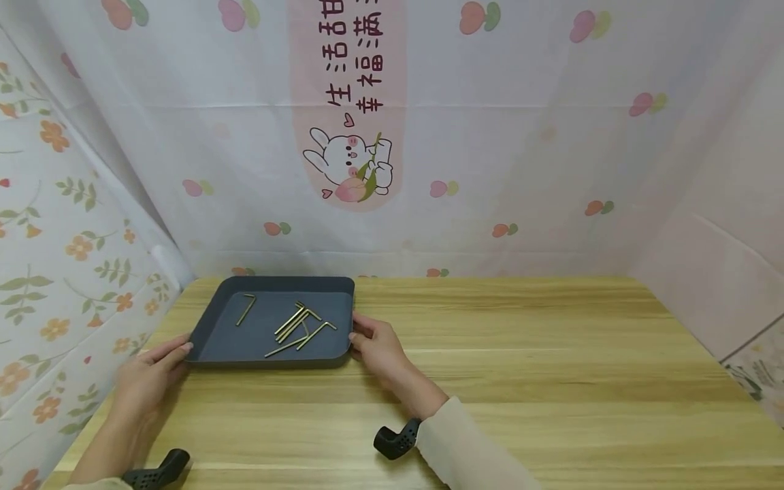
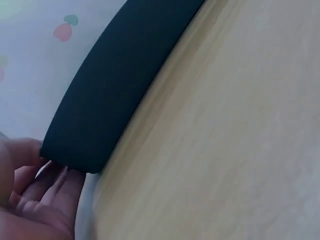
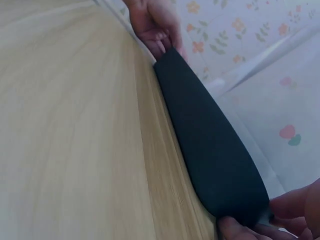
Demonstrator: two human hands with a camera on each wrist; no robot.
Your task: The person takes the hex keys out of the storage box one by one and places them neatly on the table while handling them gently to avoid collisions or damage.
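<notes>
A dark grey rectangular tray (image 1: 245, 344) is over the back left of the table. Several brass-coloured L-shaped hex keys lie in it: one hex key (image 1: 248, 309) apart at the left, the others, such as this hex key (image 1: 312, 335), overlapping in a loose cluster right of centre. My left hand (image 1: 142, 378) grips the tray's near left corner, and my right hand (image 1: 382, 350) holds its right end. Both wrist views show the outer tray wall (image 2: 110, 90) between the hands, with fingers partly hidden. Whether the tray touches the table, I cannot tell.
The wood-grain table (image 1: 520, 381) extends far to the right of the tray. Behind it hangs a printed white curtain (image 1: 520, 156), close to the tray's far rim. A floral cloth (image 1: 67, 286) borders the left side.
</notes>
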